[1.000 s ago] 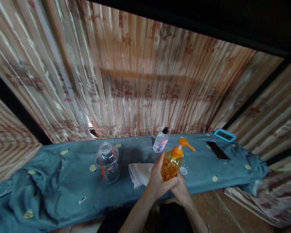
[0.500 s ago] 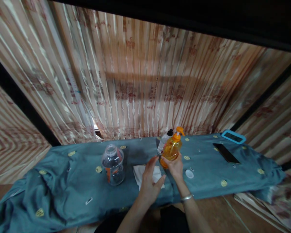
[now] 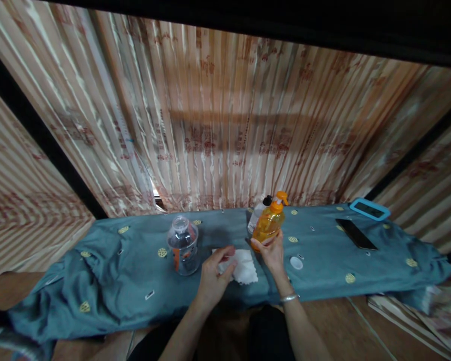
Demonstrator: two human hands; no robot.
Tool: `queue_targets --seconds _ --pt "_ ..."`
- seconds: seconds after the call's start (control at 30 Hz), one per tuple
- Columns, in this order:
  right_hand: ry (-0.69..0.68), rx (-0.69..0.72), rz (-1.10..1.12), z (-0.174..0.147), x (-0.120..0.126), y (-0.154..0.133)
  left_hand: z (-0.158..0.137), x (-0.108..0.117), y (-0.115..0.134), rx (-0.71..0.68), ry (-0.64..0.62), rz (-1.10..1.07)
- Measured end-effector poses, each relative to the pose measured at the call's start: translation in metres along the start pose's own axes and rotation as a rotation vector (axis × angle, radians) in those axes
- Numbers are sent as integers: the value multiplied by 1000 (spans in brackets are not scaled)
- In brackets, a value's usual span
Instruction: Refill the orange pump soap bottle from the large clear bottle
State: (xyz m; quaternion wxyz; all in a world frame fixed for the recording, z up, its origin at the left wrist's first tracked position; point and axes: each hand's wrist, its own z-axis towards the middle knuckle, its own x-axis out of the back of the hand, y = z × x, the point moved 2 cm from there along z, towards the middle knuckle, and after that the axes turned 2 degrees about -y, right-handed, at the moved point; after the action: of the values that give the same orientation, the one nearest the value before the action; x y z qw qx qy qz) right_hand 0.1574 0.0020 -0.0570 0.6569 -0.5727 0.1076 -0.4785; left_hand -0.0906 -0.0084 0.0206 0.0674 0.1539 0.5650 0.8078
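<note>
My right hand [image 3: 271, 250] is wrapped round the lower part of an orange pump bottle [image 3: 268, 224], which leans slightly right. Over the left part of a white cloth [image 3: 246, 265] is my left hand [image 3: 215, 276], its fingers bent and thumb apart, with nothing seen in it; whether it touches the cloth I cannot tell. A clear bottle with a black top [image 3: 258, 216] is partly hidden behind the pump bottle. Left of my left hand stands a clear plastic container [image 3: 185, 250] with an orange label and a narrower top.
The green-blue cloth cover [image 3: 135, 265] is wrinkled at its left end. A small white disc [image 3: 296, 263] lies right of my right wrist. Farther right are a dark phone [image 3: 356, 234] and a blue-framed device [image 3: 370, 209]. Striped curtains [image 3: 225, 125] hang behind.
My left hand has moved left and away from the pump bottle, down to the white cloth. My right hand still holds the bottle. The camera view has shifted slightly.
</note>
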Motion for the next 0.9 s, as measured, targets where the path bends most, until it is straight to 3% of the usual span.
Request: queue_targets --seconds 0.13,0.2,0.4,0.53,0.73,0.83,0.9 --pt "5 16 -34 -40 16 11 0 21 10 29 99 -73" --pt "-80 73 -37 -63 15 7 -4 36 20 38 162 -111" --pt "-554 318 -138 -107 -31 -35 -29 98 38 -7 449 -16" --pt "-702 354 -310 -117 -55 -51 -27 117 24 -62 695 168" --pt "-726 416 -364 -123 -54 -49 8 94 -19 118 516 121" --pt "-655 422 -321 -119 -34 -35 14 89 -32 130 531 131" --pt "-525 382 -311 -108 -10 -17 16 89 -35 124 525 154"
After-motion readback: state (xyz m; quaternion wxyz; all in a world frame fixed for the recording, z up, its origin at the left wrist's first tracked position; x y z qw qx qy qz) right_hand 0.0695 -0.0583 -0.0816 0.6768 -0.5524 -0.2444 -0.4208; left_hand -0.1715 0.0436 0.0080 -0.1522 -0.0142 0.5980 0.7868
